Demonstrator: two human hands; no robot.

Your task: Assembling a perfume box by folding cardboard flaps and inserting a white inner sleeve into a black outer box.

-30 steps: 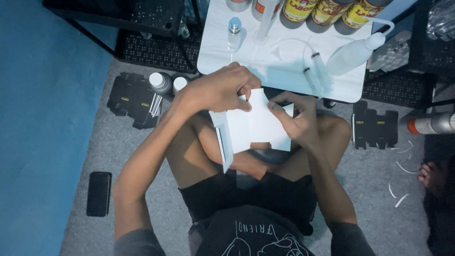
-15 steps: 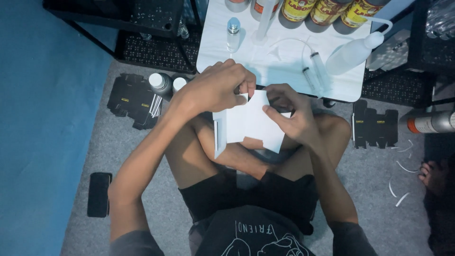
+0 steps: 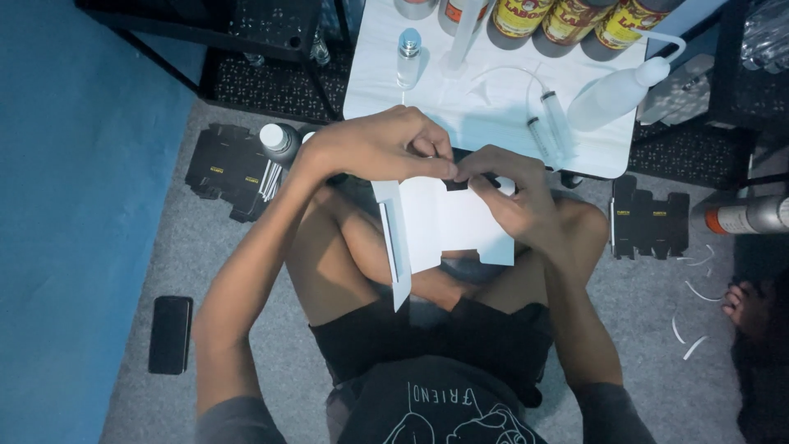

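Observation:
I sit cross-legged on a grey carpet and hold a flat white cardboard box blank (image 3: 448, 226) over my lap. My left hand (image 3: 382, 148) pinches its top edge from the left. My right hand (image 3: 514, 197) grips the same edge from the right, fingertips meeting those of the left. A long side flap (image 3: 393, 255) of the blank hangs down toward my left knee. Both hands hover just in front of the near edge of a low white table (image 3: 493, 123).
On the table lie two syringes (image 3: 551, 123), a small clear vial (image 3: 408, 53), a white squeeze bottle (image 3: 612, 90) and several jars (image 3: 567, 16). Black flat box blanks (image 3: 226, 168) (image 3: 649, 218) lie on either side. A phone (image 3: 170, 333) lies at the left. Another person's foot (image 3: 744, 304) shows at the right.
Both hands have shifted along the blank's top edge so their fingertips meet; the blank has tilted and its side flap now hangs lower.

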